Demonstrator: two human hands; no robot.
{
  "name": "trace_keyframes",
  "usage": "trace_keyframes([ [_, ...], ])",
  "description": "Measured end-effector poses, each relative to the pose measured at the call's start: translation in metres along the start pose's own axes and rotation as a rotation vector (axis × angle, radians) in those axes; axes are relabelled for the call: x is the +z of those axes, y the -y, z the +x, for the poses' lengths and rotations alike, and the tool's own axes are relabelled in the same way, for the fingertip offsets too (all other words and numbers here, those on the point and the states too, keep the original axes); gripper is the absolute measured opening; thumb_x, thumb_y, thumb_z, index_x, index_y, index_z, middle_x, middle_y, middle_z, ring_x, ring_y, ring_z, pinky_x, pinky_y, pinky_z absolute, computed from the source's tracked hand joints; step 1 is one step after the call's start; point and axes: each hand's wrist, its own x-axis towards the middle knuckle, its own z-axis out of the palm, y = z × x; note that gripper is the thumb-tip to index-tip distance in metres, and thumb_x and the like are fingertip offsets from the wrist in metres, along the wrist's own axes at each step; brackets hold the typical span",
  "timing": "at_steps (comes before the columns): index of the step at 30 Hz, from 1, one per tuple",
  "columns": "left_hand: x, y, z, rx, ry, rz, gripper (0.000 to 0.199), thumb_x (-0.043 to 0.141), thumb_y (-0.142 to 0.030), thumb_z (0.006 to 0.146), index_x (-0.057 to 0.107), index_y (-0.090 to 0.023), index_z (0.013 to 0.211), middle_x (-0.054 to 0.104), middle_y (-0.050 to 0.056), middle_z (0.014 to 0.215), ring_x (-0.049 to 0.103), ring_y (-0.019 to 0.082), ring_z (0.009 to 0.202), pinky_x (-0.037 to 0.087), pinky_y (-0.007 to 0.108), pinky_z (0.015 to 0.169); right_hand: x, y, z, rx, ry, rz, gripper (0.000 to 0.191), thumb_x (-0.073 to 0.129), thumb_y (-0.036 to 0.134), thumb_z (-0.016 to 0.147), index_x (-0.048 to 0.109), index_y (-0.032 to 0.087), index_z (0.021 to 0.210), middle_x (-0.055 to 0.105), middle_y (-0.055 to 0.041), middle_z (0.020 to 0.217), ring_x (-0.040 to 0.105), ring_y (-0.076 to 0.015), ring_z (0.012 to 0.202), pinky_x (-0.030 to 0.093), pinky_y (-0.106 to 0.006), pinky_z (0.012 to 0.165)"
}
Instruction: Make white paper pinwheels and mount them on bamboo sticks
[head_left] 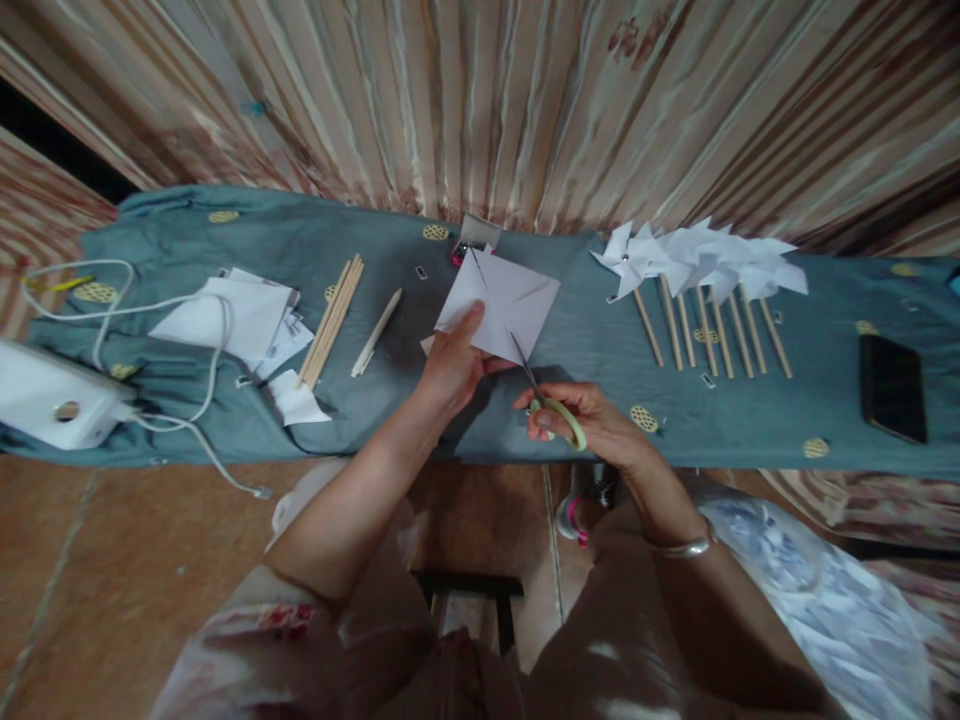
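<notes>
My left hand [457, 362] grips a white square of paper [517, 285] by its near left side, thumb on top and fingers underneath. Slits run inward from corners of the sheet. In my right hand [581, 415] is a pair of scissors [564, 420] with pale green handles. Their blades meet the paper at its near corner; whether they are fully closed I cannot make out. Behind the sheet, partly covered by it, stands a small open box [478, 232] with something red beside it.
Paper pinwheels on sticks [705, 262] lie to the right, with a black phone [892, 388] beyond. Leftward are a pencil-like white stick [377, 333], wooden sticks [331, 322], stacked paper [244, 315] and a white device with cables [60, 395]. A filled plastic bag [817, 590] sits lower right.
</notes>
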Motion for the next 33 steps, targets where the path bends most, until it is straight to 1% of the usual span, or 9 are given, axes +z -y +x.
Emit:
trace_keyframes([
  [4, -0.0002, -0.0010, -0.0007, -0.014, 0.002, 0.008, 0.023, 0.047, -0.025, 0.102, 0.063, -0.020, 0.117, 0.075, 0.004, 0.089, 0.074, 0.021, 0.084, 0.063, 0.038, 0.083, 0.0007, 0.0006, -0.0001, 0.006, 0.000, 0.015, 0.038, 0.088, 0.051, 0.064, 0.075, 0.020, 0.083, 0.069, 0.0025, 0.061, 0.062, -0.0103, 0.052, 0.055, -0.023, 0.053],
  [6, -0.0002, -0.0014, -0.0010, -0.018, -0.001, 0.012, 0.023, 0.047, -0.025, 0.102, 0.063, -0.019, 0.117, 0.076, 0.005, 0.089, 0.074, 0.021, 0.083, 0.063, 0.040, 0.084, 0.0013, 0.0009, 0.0000, 0.015, -0.005, 0.018, 0.040, 0.089, 0.050, 0.063, 0.076, 0.020, 0.084, 0.069, 0.0027, 0.060, 0.061, -0.0103, 0.052, 0.054, -0.023, 0.053],
  [10, -0.0006, -0.0017, -0.0011, -0.018, -0.023, -0.010, 0.026, 0.049, -0.023, 0.101, 0.062, -0.015, 0.122, 0.075, 0.005, 0.085, 0.075, 0.021, 0.080, 0.062, 0.040, 0.083, 0.0024, 0.0014, 0.0006, 0.039, -0.017, 0.025, 0.045, 0.090, 0.054, 0.059, 0.075, 0.019, 0.083, 0.068, 0.0036, 0.059, 0.060, -0.0098, 0.051, 0.055, -0.023, 0.052],
  [13, -0.0010, -0.0023, -0.0012, -0.030, -0.021, -0.025, 0.029, 0.051, -0.023, 0.100, 0.060, -0.017, 0.126, 0.075, 0.005, 0.087, 0.075, 0.022, 0.083, 0.062, 0.038, 0.083, 0.0022, 0.0013, 0.0013, 0.064, -0.009, 0.036, 0.050, 0.091, 0.056, 0.056, 0.074, 0.018, 0.084, 0.067, 0.0040, 0.058, 0.060, -0.0087, 0.051, 0.054, -0.021, 0.053],
  [15, -0.0011, -0.0029, -0.0015, -0.034, -0.005, -0.019, 0.029, 0.048, -0.023, 0.101, 0.059, -0.019, 0.127, 0.076, 0.005, 0.088, 0.075, 0.021, 0.082, 0.062, 0.038, 0.083, 0.0017, 0.0007, 0.0018, 0.081, -0.004, 0.043, 0.052, 0.091, 0.057, 0.055, 0.073, 0.017, 0.085, 0.066, 0.0041, 0.059, 0.059, -0.0081, 0.051, 0.054, -0.021, 0.053],
  [19, -0.0007, -0.0035, -0.0020, -0.022, -0.001, -0.002, 0.028, 0.043, -0.022, 0.103, 0.057, -0.017, 0.126, 0.075, 0.004, 0.083, 0.075, 0.021, 0.078, 0.062, 0.042, 0.085, 0.0008, -0.0010, 0.0027, 0.106, -0.005, 0.052, 0.053, 0.092, 0.057, 0.053, 0.073, 0.018, 0.084, 0.065, 0.0046, 0.059, 0.059, -0.0076, 0.052, 0.054, -0.020, 0.054],
  [22, -0.0006, -0.0032, -0.0018, -0.029, 0.001, -0.004, 0.029, 0.042, -0.022, 0.103, 0.058, -0.017, 0.127, 0.075, 0.005, 0.084, 0.075, 0.023, 0.081, 0.060, 0.044, 0.089, 0.0010, -0.0022, 0.0031, 0.137, -0.019, 0.081, 0.054, 0.094, 0.055, 0.050, 0.073, 0.018, 0.083, 0.065, 0.0051, 0.059, 0.060, -0.0072, 0.052, 0.053, -0.019, 0.053],
  [25, -0.0003, -0.0033, -0.0018, -0.031, 0.007, -0.006, 0.030, 0.043, -0.023, 0.103, 0.057, -0.017, 0.129, 0.075, 0.005, 0.086, 0.076, 0.024, 0.083, 0.059, 0.044, 0.089, 0.0017, -0.0035, 0.0037, 0.159, -0.039, 0.114, 0.054, 0.095, 0.053, 0.047, 0.073, 0.018, 0.082, 0.065, 0.0055, 0.058, 0.060, -0.0070, 0.052, 0.052, -0.018, 0.052],
  [33, 0.0002, -0.0044, -0.0025, -0.047, -0.008, -0.021, 0.033, 0.045, -0.024, 0.102, 0.058, -0.018, 0.131, 0.076, 0.006, 0.089, 0.075, 0.023, 0.084, 0.060, 0.041, 0.087, 0.0022, -0.0052, 0.0041, 0.136, -0.043, 0.085, 0.054, 0.094, 0.054, 0.050, 0.072, 0.018, 0.084, 0.063, 0.0056, 0.057, 0.059, -0.0077, 0.051, 0.052, -0.020, 0.053],
])
